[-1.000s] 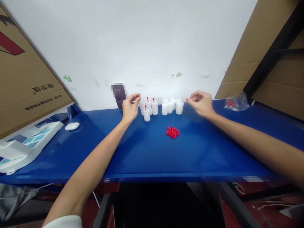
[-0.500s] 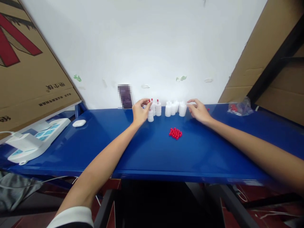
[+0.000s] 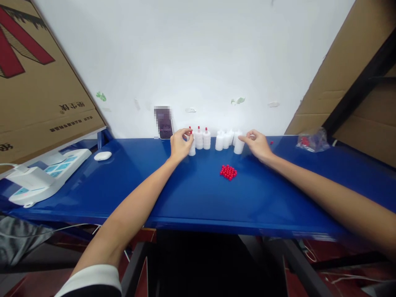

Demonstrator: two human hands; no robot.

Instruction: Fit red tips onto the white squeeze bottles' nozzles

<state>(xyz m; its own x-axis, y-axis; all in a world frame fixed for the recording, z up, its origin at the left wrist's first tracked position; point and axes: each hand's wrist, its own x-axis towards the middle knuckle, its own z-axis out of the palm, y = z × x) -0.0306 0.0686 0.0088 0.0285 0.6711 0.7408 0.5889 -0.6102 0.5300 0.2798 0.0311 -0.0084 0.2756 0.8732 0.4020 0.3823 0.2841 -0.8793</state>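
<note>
My left hand (image 3: 181, 144) is closed on the upper part of a small white bottle with a red cap (image 3: 192, 149), at the left end of a row. Beside it stand other red-capped bottles (image 3: 206, 140), upright near the wall. My right hand (image 3: 255, 144) pinches the top of a white bottle without a red cap (image 3: 239, 146), tilted slightly. Just left of that one, several white bottles without red caps (image 3: 219, 142) stand close together. In front of the bottles, a pile of small red caps (image 3: 228, 172) lies on the blue table (image 3: 198, 198).
A phone (image 3: 165, 126) leans on the wall behind my left hand. At the left are a white power strip (image 3: 58, 177) and a small white case (image 3: 102, 156). On the right lie a clear bag with red pieces (image 3: 313, 141) and a single red cap (image 3: 272, 142).
My left hand has shifted the red-capped bottle left and back, into line with the others. My right hand has moved slightly left and now grips an uncapped bottle, tilting it.
</note>
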